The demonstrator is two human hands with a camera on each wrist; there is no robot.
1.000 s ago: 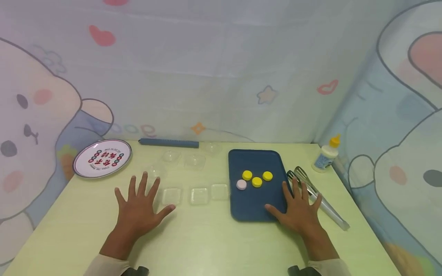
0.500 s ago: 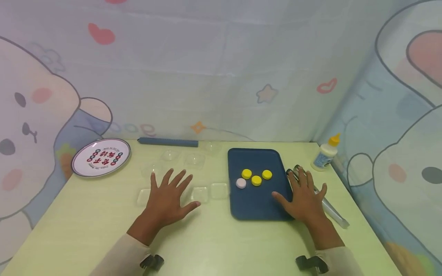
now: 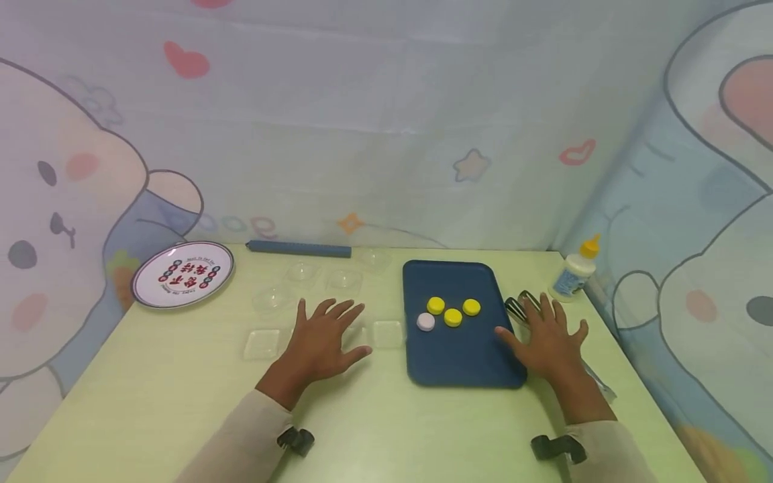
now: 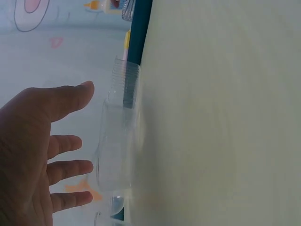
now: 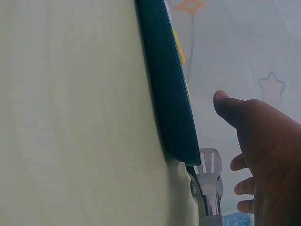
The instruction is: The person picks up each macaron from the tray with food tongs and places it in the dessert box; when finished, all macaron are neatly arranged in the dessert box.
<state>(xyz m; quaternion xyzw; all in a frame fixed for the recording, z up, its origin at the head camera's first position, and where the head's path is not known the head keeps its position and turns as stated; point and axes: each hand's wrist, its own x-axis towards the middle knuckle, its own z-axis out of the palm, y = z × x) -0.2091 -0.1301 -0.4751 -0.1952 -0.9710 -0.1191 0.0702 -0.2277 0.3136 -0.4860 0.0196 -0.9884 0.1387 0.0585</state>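
My left hand [image 3: 317, 345] is held above the table with fingers spread, over the row of small clear plastic boxes [image 3: 262, 343]. It partly covers the middle of the row. In the left wrist view a clear box [image 4: 113, 150] stands beyond the fingertips, apart from them. My right hand [image 3: 549, 345] hovers with spread fingers over metal tongs [image 5: 210, 181], hiding much of them, its thumb over the right edge of a dark blue tray [image 3: 465, 362]. On that tray lie several yellow round pieces [image 3: 453, 317] and one pale pink round piece [image 3: 425, 322]. Neither hand holds anything.
Clear domed lids [image 3: 344, 280] lie behind the boxes. At the back are a patterned plate [image 3: 153, 285] on the left and a blue-grey stick [image 3: 298, 249]. A white bottle with a yellow nozzle [image 3: 572, 274] stands back right. A printed cloth [image 3: 392, 121] hangs behind.
My left hand has moved right, from beside the leftmost box to over the row's middle, uncovering that box. My right hand has shifted slightly right over the tongs.
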